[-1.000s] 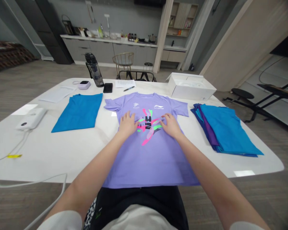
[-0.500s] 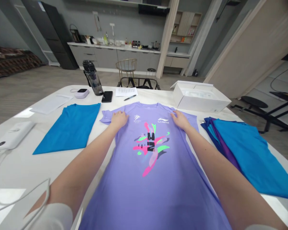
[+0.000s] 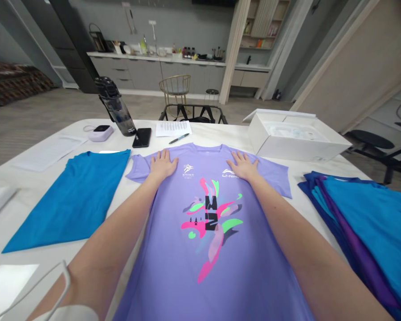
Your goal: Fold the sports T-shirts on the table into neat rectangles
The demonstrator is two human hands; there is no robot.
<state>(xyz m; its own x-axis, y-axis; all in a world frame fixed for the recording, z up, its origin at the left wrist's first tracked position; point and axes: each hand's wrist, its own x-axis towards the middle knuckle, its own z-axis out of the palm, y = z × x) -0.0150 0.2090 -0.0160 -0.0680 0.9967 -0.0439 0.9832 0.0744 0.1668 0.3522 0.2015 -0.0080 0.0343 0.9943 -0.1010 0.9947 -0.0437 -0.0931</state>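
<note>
A lavender T-shirt [image 3: 173,249] lies spread front-up in front of me, its collar toward the far side and its lower part running out of view. White logos mark its chest, with a pink, green and black print below them. My left hand [image 3: 163,165] rests flat on the left shoulder area with fingers apart. On the opposite shoulder, my right hand [image 3: 243,166] also lies palm down, fingers spread, partly over the white logo. Neither hand grips the cloth. Both short sleeves extend outward past my hands.
Left of the shirt lies a folded blue shirt [image 3: 73,196]; a stack of folded blue and purple shirts [image 3: 370,214] sits right. Farther back are a water bottle [image 3: 116,109], a phone [image 3: 142,137], a pen [image 3: 179,138] and an open white box [image 3: 294,140]. A cable [image 3: 66,281] crosses my left forearm.
My fingers have gone from curled at the shirt's shoulders to spread flat on it. The right sleeve now lies more fully outstretched. The view has moved closer to the table.
</note>
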